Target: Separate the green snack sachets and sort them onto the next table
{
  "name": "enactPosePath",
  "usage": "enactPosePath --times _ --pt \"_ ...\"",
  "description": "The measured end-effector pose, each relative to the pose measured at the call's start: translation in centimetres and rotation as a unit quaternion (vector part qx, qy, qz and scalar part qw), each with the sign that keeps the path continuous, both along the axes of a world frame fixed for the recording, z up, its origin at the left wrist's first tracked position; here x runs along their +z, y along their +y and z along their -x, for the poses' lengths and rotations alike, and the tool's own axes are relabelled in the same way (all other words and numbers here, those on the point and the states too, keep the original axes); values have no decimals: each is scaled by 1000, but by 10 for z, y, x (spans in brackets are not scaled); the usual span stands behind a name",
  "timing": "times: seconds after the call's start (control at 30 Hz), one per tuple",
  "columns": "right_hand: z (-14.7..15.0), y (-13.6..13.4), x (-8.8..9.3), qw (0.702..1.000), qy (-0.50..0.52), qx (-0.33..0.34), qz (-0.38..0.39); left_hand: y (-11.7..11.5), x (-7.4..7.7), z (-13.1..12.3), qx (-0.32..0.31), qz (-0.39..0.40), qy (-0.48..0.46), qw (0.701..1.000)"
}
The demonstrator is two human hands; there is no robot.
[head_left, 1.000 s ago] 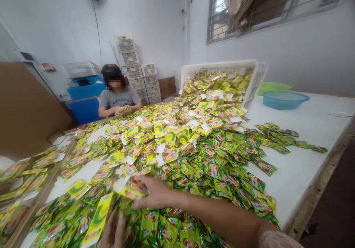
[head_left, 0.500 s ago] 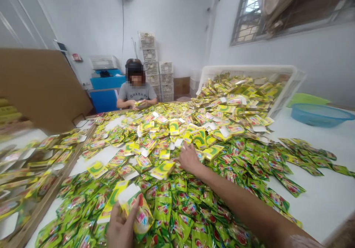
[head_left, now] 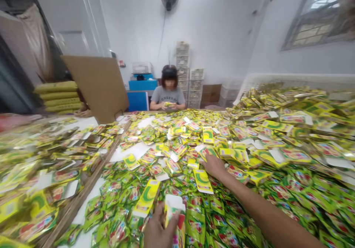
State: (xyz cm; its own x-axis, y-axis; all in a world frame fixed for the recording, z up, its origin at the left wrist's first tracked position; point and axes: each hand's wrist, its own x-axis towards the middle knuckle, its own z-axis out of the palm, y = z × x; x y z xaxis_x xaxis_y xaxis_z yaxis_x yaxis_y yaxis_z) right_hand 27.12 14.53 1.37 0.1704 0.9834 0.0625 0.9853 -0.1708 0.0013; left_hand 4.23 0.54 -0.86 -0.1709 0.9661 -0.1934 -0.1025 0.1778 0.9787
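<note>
White tabletop [head_left: 130, 152], heavily strewn. Yellow carton [head_left: 181, 224]: red-and-pink print, white flap raised; in the left hand [head_left: 159, 227], pinched between thumb and fingers, above green sachets [head_left: 195, 218]. Right hand [head_left: 213, 165]: fingers at another carton [head_left: 206, 151]; grip, I cannot tell. Beyond: grey-shirted co-worker [head_left: 168, 94], seated opposite.

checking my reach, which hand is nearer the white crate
Right. The right hand is at a box left of the white crate; the left hand, holding another box, is farther left and lower in view.
</note>
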Motion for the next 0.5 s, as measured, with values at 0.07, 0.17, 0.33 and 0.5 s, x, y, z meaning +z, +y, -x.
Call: enactPosePath --times 0.07,0.17,0.33,0.5 --pt "15 6 8 1000 -6 26 -17 2 -10 -2 -29 0 19 999" --pt "36 16 19 997 -22 58 -47 3 -18 -3 -41 0 44 998" --pt "35 33 17 995 28 -78 -48 2 -14 -2 -41 4 50 998" --pt "38 28 5 980 179 -89 20 -1 -11 -2 -42 25 37 998"
